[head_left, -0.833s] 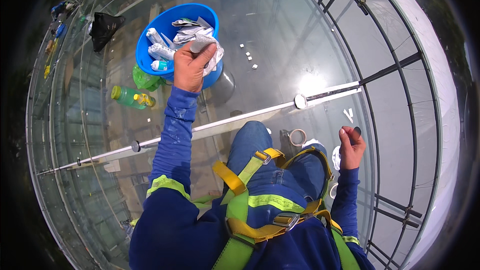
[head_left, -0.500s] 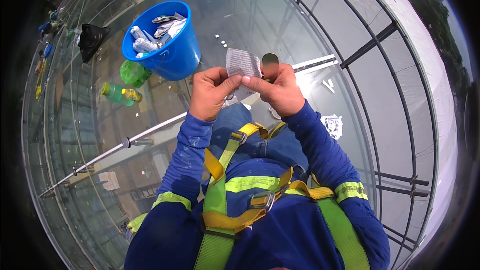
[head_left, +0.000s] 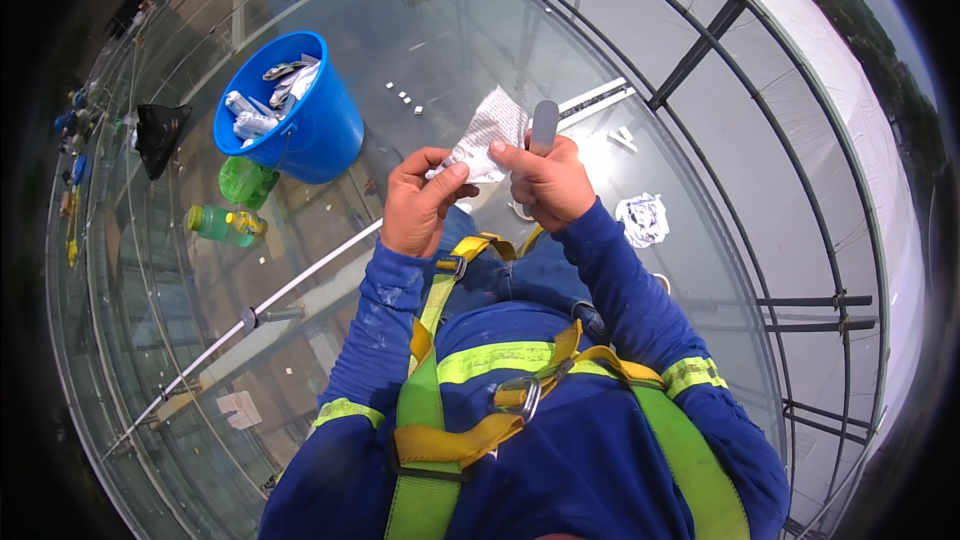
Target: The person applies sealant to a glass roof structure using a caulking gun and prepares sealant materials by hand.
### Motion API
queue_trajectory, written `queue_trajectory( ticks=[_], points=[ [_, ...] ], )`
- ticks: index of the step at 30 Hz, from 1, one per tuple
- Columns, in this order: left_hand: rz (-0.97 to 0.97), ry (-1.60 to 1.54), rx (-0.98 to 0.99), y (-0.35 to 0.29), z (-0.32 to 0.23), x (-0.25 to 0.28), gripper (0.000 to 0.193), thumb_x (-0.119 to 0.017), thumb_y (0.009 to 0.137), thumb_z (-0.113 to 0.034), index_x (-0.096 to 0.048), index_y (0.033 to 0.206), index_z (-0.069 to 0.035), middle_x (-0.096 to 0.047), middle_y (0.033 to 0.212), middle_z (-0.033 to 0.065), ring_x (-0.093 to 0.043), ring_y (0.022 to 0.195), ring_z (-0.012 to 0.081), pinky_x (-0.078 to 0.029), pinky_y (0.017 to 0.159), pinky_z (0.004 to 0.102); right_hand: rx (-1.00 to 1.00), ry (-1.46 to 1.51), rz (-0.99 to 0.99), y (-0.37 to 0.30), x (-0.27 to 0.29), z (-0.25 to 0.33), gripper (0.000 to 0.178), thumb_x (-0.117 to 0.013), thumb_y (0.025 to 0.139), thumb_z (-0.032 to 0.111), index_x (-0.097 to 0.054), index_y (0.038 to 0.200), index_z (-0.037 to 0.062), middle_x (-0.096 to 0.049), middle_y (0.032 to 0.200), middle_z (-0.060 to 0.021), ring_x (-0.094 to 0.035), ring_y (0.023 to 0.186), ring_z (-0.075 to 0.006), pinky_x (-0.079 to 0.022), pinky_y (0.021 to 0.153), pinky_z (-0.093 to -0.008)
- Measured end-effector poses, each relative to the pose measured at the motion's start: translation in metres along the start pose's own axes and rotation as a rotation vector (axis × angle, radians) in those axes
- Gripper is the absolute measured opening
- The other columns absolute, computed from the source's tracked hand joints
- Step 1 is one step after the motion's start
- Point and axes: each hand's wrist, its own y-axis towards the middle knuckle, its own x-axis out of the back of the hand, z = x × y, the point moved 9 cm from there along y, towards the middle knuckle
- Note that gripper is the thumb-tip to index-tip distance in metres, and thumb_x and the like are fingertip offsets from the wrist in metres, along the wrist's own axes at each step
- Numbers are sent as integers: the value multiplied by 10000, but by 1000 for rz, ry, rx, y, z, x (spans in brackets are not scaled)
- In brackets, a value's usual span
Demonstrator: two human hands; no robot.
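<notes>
A small, creased piece of printed paper (head_left: 490, 127) is held up in front of me. My left hand (head_left: 415, 208) pinches its lower left part between thumb and fingers. My right hand (head_left: 555, 182) is closed round a flat grey strip with a rounded end (head_left: 544, 124), which sticks up past the fist. Its lower part is hidden in the fingers, so I cannot tell its exact kind. The right thumb also presses on the right edge of the paper.
A blue bucket (head_left: 330, 130) of crumpled paper stands on the glass panel at the left. Near it lie a green plastic bottle (head_left: 215, 222) and a black bag (head_left: 160, 138). White crumpled paper (head_left: 642, 220) lies at my right, before the dark curved metal bars (head_left: 708, 40).
The paper has tilted and its upper end now leans right. My left hand has dropped slightly down along it. The grey strip stands up higher out of my right hand, and the view has shifted.
</notes>
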Motion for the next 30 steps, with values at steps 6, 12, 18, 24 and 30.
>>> queue_trajectory(
  ticks=[6, 12, 18, 24, 30],
  points=[
    [2, 115, -190, -6, -1, -18, 314, -773, 823, 12, -610, 1090, 42, -695, 956, 87, -668, 918, 156, -549, 840, 285, -138, 242, 106, -5, -7, -4, 182, -761, 882, 147, -599, 938, 86, -534, 750, 41, -403, 526, -33, -295, 437, -214],
    [-67, 85, -333, -15, -12, -18, 269, -722, 842, 16, -646, 1096, 63, -700, 970, 90, -651, 916, 140, -514, 863, 277, -234, 373, 284, -14, -22, -7, 198, -758, 897, 176, -585, 950, 96, -542, 747, 42, -386, 532, -29, -306, 448, -201],
    [-287, 174, -521, -16, -46, 21, 175, -589, 852, 80, -643, 1013, 38, -690, 981, 99, -667, 881, 172, -518, 832, 301, -164, 215, 219, -12, -15, -12, 372, -595, 1009, 332, -589, 1171, -3, -647, 985, -101, -476, 633, -89, -432, 549, -268],
    [-228, 333, -389, -15, -41, 1, 74, -649, 871, -10, -645, 900, 58, -690, 832, 74, -626, 718, 97, -493, 668, 252, -235, 253, 513, -33, -34, -17, 652, -415, 1014, 563, -613, 1104, -52, -654, 939, -183, -553, 586, -146, -473, 493, -284],
    [133, 339, 61, -16, -13, -54, 96, -605, 930, -9, -584, 854, 45, -675, 698, 148, -634, 535, 147, -522, 524, 276, -538, 314, 421, -39, -33, -52, 881, -179, 866, 830, -536, 738, 35, -601, 721, -173, -348, 303, -98, -298, 253, -236]
  ],
)
